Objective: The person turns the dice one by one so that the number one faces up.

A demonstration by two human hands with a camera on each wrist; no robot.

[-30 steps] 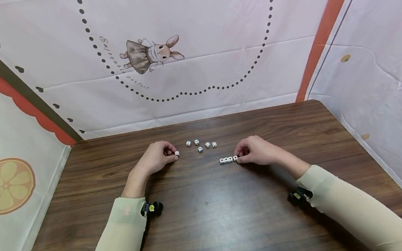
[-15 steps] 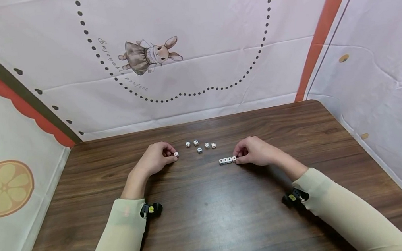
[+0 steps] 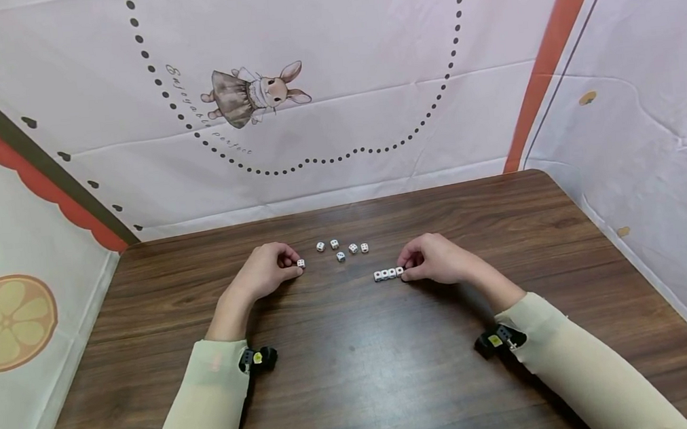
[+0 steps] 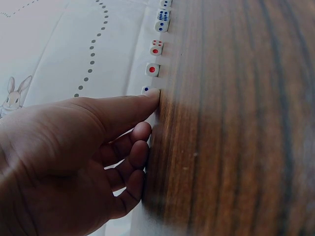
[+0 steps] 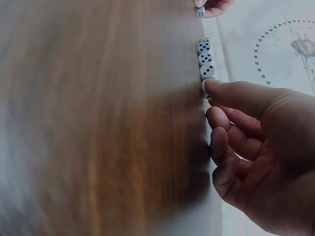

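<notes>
My left hand [image 3: 265, 270] pinches a white die [image 3: 301, 264] between thumb and fingers on the table; in the left wrist view the thumb of that hand [image 4: 83, 152] partly covers the die [image 4: 146, 89]. Over on the right, my right hand [image 3: 436, 259] pinches the right-end die [image 3: 400, 271] of a short row of dice [image 3: 385, 275]. The right wrist view shows that hand [image 5: 266, 142] with its thumb on the end die, against the row [image 5: 205, 59]. Between the hands and farther back lie several loose dice [image 3: 340, 257].
The brown wooden table [image 3: 358, 377] has its far edge against a printed white cloth [image 3: 367, 69]. Another cloth surface [image 3: 634, 168] stands along the right side. A black wrist device is on each forearm, left [image 3: 259, 359] and right [image 3: 499, 340].
The right wrist and its device have shifted slightly left. Both hands keep their pinches, and the dice lie as before; the whole head view has shifted a little.
</notes>
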